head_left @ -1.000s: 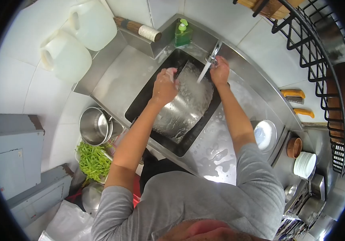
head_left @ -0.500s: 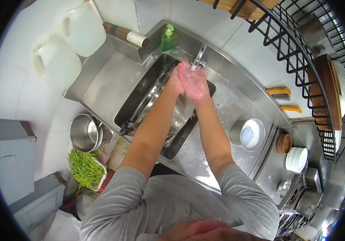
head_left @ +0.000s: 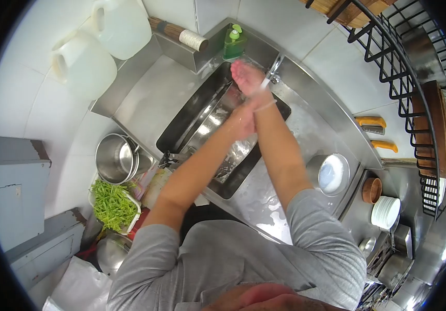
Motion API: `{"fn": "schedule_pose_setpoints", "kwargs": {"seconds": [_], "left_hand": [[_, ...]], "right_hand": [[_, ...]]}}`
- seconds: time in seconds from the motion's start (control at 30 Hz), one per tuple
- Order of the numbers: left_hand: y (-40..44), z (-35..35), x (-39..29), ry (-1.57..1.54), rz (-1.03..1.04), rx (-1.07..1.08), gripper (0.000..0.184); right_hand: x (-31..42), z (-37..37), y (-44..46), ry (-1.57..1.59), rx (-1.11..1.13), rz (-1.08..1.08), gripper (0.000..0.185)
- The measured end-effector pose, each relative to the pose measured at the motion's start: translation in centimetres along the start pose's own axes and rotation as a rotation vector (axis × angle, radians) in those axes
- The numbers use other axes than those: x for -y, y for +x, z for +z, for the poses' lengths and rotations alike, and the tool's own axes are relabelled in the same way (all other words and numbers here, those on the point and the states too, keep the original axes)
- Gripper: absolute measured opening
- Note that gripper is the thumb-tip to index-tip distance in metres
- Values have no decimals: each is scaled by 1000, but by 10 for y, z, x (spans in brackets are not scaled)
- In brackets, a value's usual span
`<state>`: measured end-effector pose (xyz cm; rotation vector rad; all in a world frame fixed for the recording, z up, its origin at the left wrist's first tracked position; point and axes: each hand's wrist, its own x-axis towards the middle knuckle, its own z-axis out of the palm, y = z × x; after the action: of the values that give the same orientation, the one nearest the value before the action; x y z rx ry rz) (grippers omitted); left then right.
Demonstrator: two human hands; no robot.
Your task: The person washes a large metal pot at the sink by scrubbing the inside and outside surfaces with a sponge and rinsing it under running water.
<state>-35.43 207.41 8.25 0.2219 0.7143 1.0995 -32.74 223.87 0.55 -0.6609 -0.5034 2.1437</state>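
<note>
Water runs from the metal tap (head_left: 276, 65) onto my right wrist above the steel sink basin (head_left: 173, 124). My right hand (head_left: 247, 78) is open, fingers stretched toward the upper left, just left of the tap. Against the right wrist lies my left hand (head_left: 243, 122); its fingers are smeared by motion and splashing water, so their grip is unclear. Both hands look wet. A green pump bottle of soap (head_left: 234, 44) stands behind the sink, close to my right fingertips.
A metal bowl (head_left: 332, 173) with whitish contents stands on the right drainboard. Left are steel pots (head_left: 115, 158), green vegetables (head_left: 113, 207) and white jugs (head_left: 85, 65). A brush (head_left: 179, 33) lies on the back ledge. A black wire rack (head_left: 389, 78) overhangs the right side.
My hands were pressed together under the tap; now my left hand has slid down to the right wrist, leaving the right palm uncovered. The whole view has shifted slightly.
</note>
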Motion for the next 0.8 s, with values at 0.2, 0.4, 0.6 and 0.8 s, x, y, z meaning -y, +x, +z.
{"fn": "schedule_pose_setpoints", "kwargs": {"seconds": [0.2,0.4,0.6,0.8], "left_hand": [[-57,-78,-65,1479,616,-457,37],[-9,-86,-48,676,61,8,47],[-22,-96,-61,472,-7,-70,46],[-44,-104,-86,271,30,-163,36]], "right_hand": [[25,28,-89,-569,-188,116,27],[54,28,-127,-246,1,209,33],[66,35,-134,-194,206,357,34],[54,27,-120,-296,73,240,35]]}}
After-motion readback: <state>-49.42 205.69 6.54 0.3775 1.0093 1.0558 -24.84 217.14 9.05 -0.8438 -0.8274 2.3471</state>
